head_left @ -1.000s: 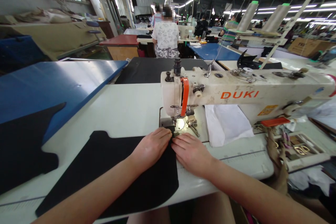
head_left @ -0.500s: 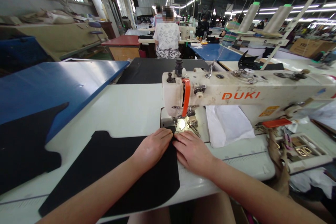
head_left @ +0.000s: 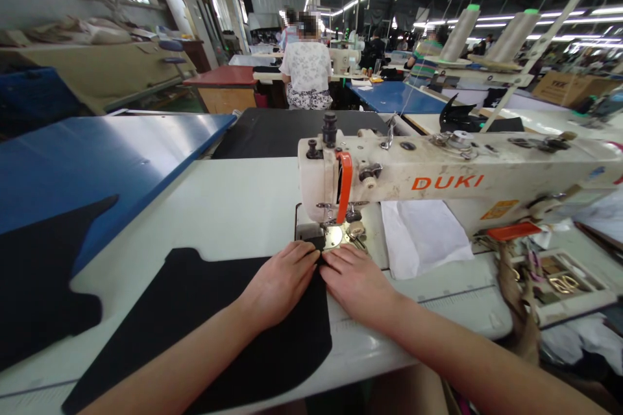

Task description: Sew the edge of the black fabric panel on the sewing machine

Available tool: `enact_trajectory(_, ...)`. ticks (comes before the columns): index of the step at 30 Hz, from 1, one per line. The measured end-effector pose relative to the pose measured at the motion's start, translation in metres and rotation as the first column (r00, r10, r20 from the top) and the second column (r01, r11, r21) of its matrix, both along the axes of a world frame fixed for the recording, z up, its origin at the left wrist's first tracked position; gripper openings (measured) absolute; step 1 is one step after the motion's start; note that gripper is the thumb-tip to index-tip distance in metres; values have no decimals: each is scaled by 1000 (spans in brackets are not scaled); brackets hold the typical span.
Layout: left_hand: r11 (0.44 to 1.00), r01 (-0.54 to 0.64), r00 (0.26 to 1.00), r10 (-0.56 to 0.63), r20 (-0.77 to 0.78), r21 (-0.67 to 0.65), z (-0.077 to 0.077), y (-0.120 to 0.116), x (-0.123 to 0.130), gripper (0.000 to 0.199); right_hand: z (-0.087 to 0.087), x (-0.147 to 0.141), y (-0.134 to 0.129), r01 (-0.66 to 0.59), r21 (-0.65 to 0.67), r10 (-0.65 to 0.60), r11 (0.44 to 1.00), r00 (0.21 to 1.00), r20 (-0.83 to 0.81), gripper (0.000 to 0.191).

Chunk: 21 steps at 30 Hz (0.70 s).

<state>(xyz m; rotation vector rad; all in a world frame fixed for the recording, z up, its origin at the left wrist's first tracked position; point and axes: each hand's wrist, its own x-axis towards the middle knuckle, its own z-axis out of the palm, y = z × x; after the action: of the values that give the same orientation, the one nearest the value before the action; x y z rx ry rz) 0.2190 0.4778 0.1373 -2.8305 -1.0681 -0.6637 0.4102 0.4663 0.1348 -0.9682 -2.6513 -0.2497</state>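
A large black fabric panel (head_left: 204, 311) lies on the pale sewing table, its upper right corner just in front of the needle of a white sewing machine (head_left: 389, 175). My left hand (head_left: 285, 279) rests over that corner, fingers bent and pressed together on the edge of the cloth. Close against it, my right hand (head_left: 357, 282) pinches the same edge from the right side. The fingertips of both hands almost meet beside the metal needle plate (head_left: 333, 237). A small dark strip shows under the presser foot, just beyond my fingers.
Another black piece (head_left: 43, 279) lies at the left across the blue table (head_left: 146, 142). White cloth (head_left: 423, 240) sits beneath the machine arm. A tray with metal rings (head_left: 564, 282) is at the right. Thread cones (head_left: 460, 32) stand behind, and a person (head_left: 306, 65) sits ahead.
The view has shifted slightly. Both hands stay at the corner of the black panel, with hardly any movement relative to the machine.
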Motion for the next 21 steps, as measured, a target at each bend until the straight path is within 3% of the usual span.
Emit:
enact_trajectory(8,991,98,995,-97,-13,87,-2,27,4,26,-1,4,15,60,-19,-60,998,998,-7,6)
enact_trajectory(21,982,89,996,-86,-29,165,-2,39,5,30,-8,3,24,101,-14,-102,995,991,-82,7)
